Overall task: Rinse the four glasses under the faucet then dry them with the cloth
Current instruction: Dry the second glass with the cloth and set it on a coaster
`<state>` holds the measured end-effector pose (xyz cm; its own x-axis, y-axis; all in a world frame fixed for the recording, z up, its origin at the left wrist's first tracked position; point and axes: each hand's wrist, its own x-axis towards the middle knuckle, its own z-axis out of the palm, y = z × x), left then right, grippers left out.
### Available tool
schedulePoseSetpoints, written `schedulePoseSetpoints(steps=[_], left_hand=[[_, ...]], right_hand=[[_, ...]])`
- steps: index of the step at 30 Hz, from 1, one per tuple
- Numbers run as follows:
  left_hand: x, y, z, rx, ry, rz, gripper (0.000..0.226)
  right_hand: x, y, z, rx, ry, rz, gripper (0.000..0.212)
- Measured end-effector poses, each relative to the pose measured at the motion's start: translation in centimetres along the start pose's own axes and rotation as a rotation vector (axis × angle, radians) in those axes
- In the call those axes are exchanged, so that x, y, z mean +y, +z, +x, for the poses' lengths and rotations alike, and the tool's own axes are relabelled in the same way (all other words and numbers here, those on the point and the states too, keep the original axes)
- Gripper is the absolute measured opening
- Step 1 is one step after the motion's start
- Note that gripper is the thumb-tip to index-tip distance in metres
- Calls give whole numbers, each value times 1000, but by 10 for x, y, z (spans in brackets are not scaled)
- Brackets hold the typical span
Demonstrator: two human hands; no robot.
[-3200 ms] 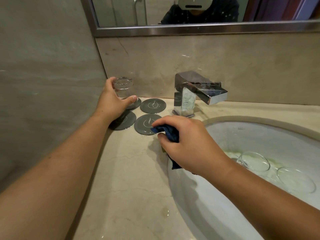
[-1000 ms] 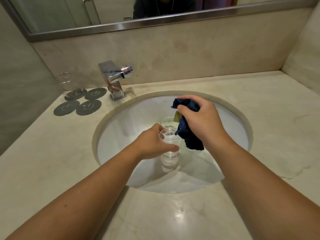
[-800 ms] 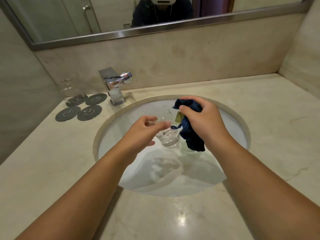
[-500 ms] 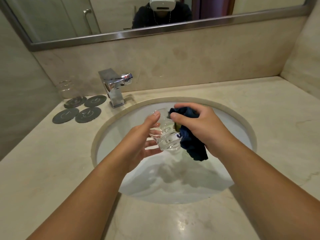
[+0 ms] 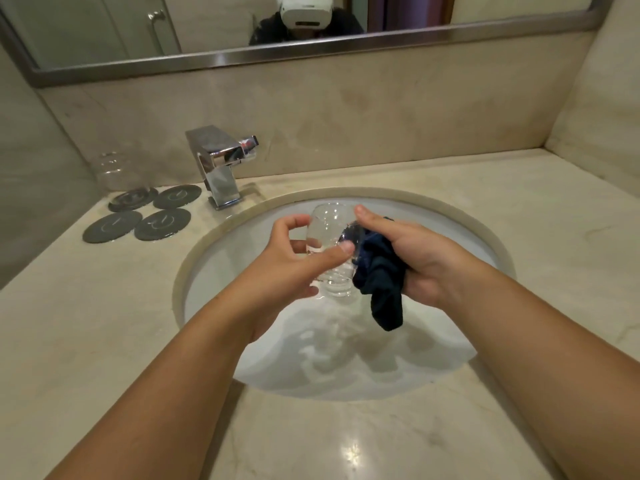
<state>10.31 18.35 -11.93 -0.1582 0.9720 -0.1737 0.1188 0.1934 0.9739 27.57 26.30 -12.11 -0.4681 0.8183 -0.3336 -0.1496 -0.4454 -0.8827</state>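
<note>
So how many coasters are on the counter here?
4, in a two-by-two cluster left of the faucet: back-left under an upturned glass, back-right, front-left, front-right. None seem hidden.

both bare forearms reach forward and converge over the sink point(image 5: 485, 237). the left hand point(image 5: 294, 261) curls thumb and fingers around a glass point(image 5: 329, 237); the right hand point(image 5: 415, 261), palm turned inward, clutches a dark cloth point(image 5: 381, 271) against it.

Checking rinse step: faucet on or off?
Off, it seems: no stream shows below the faucet spout; the glass is held over the basin.
</note>
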Motion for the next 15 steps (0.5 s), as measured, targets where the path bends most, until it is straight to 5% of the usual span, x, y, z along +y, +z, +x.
schedulePoseSetpoints(steps=[7, 15], left_hand=[[-4, -4, 4, 113, 142, 135, 80], [-1, -22, 2, 237, 150, 475, 67]], right_hand=[[6, 5, 1, -40, -27, -45, 61], [-2, -8, 3, 303, -264, -199, 14]])
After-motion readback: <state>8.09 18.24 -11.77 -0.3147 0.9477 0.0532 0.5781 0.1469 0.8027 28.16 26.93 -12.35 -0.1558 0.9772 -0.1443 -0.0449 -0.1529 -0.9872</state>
